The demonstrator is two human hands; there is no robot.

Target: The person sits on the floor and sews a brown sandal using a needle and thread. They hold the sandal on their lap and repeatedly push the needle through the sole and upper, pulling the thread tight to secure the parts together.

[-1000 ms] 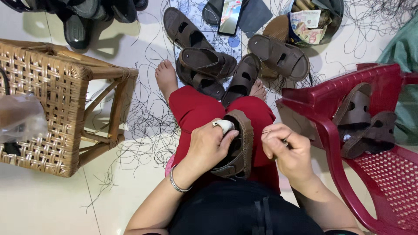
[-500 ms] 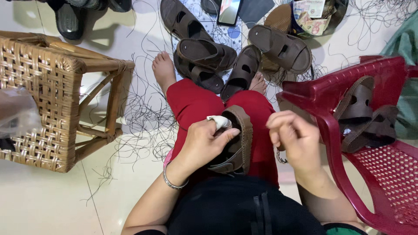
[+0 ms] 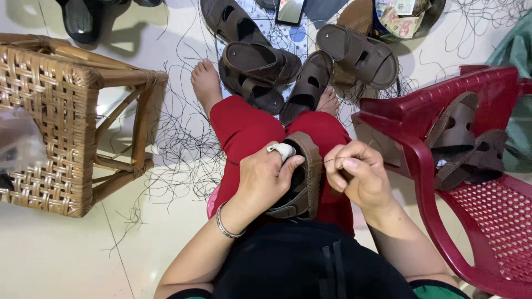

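A brown sandal (image 3: 306, 171) rests on my lap over red trousers, held on edge. My left hand (image 3: 266, 180) grips it from the left, with a white wrap on the forefinger and a bangle at the wrist. My right hand (image 3: 357, 176) is closed just right of the sandal's rim, fingertips pinching a thin dark thread (image 3: 332, 160) that runs to the sandal's edge. Whether a needle is in the fingers is too small to tell.
Several finished brown sandals (image 3: 260, 63) lie on the floor by my bare feet. A wicker stool (image 3: 61, 122) stands at left. A red plastic chair (image 3: 443, 144) at right holds two more sandals (image 3: 463, 141). Loose black threads litter the floor; a phone (image 3: 290, 10) lies at top.
My right hand has moved in from the right and lower, up against the sandal's rim, drawing the thread short. My left hand keeps its grip on the sandal.
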